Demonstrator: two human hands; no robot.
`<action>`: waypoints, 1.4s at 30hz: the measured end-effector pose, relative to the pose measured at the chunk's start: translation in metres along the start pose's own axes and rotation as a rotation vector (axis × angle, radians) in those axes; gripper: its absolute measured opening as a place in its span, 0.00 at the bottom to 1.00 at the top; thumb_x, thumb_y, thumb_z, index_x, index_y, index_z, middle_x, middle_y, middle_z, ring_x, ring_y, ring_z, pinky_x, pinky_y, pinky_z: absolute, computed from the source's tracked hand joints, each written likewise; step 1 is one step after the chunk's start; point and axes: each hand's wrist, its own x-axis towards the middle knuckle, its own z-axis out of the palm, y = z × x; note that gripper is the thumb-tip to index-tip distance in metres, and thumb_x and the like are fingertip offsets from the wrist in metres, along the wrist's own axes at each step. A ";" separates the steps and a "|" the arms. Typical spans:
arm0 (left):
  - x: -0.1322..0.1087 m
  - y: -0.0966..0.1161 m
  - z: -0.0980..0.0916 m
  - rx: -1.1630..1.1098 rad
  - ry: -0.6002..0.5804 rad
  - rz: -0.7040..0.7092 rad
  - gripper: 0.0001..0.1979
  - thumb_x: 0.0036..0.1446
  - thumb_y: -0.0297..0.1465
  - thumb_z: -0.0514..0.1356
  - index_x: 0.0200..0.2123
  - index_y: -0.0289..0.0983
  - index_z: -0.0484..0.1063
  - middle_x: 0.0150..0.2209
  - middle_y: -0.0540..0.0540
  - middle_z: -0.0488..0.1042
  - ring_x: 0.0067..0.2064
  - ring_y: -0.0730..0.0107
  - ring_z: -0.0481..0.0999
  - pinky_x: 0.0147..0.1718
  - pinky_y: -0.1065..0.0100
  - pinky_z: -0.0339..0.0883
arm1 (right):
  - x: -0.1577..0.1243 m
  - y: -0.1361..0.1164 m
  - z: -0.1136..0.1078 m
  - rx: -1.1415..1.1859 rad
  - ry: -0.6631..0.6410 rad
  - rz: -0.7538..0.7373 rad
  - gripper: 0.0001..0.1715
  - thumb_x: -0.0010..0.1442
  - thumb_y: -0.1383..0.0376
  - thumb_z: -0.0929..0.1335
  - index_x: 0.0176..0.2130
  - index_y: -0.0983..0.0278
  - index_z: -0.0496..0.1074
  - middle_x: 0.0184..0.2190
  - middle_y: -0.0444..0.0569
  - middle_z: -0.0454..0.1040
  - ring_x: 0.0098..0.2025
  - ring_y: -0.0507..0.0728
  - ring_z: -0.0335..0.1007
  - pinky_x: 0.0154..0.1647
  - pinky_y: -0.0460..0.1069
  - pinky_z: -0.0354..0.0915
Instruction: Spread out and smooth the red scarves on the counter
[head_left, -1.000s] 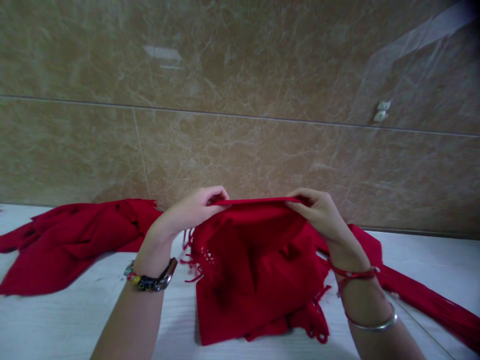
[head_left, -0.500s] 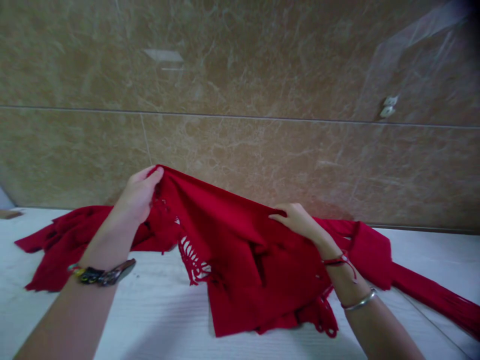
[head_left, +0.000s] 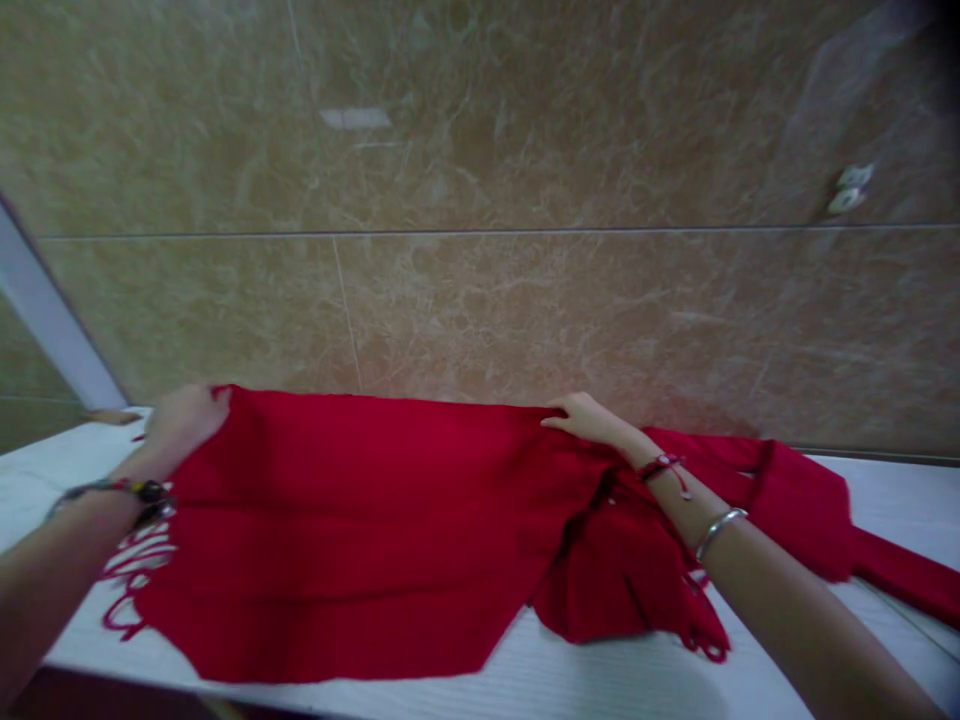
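A red fringed scarf (head_left: 360,510) is stretched sideways between my two hands, its left part spread fairly flat and its right part bunched up. My left hand (head_left: 187,420) is closed on the scarf's far left corner, with fringe hanging below the wrist. Thumb and fingers of my right hand (head_left: 589,418) pinch the far edge further right. The crumpled part with more fringe lies below my right hand. Beyond my right wrist lies another red cloth (head_left: 802,505), folded, with a long strip running off to the right; whether it joins the scarf is hidden.
Underneath is a white table (head_left: 892,490) with a wood-grain look. A brown marbled tile wall (head_left: 480,310) rises right behind it, with a small white fixture (head_left: 851,190) at upper right. A small brown object (head_left: 111,416) sits at the table's back left.
My left hand has moved left and slightly down, drawing the scarf out from a bunched drape into a wide spread. My right hand keeps its hold on the edge. The view has shifted left.
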 end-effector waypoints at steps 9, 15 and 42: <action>-0.116 0.035 0.134 0.274 -0.278 0.629 0.20 0.58 0.36 0.46 0.51 0.35 0.63 0.57 0.36 0.56 0.58 0.54 0.54 0.53 0.54 0.52 | 0.010 -0.011 0.044 -0.206 -0.184 0.024 0.14 0.57 0.64 0.63 0.41 0.67 0.72 0.39 0.58 0.74 0.42 0.59 0.71 0.39 0.47 0.64; -0.120 -0.013 0.138 0.181 -0.686 0.628 0.22 0.60 0.34 0.41 0.54 0.33 0.59 0.56 0.40 0.60 0.57 0.66 0.59 0.56 0.63 0.51 | 0.003 -0.002 0.046 -0.272 -0.283 0.036 0.12 0.53 0.68 0.67 0.39 0.68 0.73 0.39 0.60 0.74 0.42 0.61 0.71 0.38 0.49 0.65; -0.128 0.135 0.164 -0.387 -0.556 0.604 0.13 0.54 0.37 0.49 0.29 0.36 0.67 0.31 0.47 0.72 0.36 0.67 0.70 0.39 0.67 0.64 | -0.056 -0.021 0.013 -0.167 -0.068 -0.133 0.09 0.55 0.71 0.62 0.36 0.66 0.71 0.37 0.54 0.74 0.41 0.57 0.69 0.40 0.46 0.60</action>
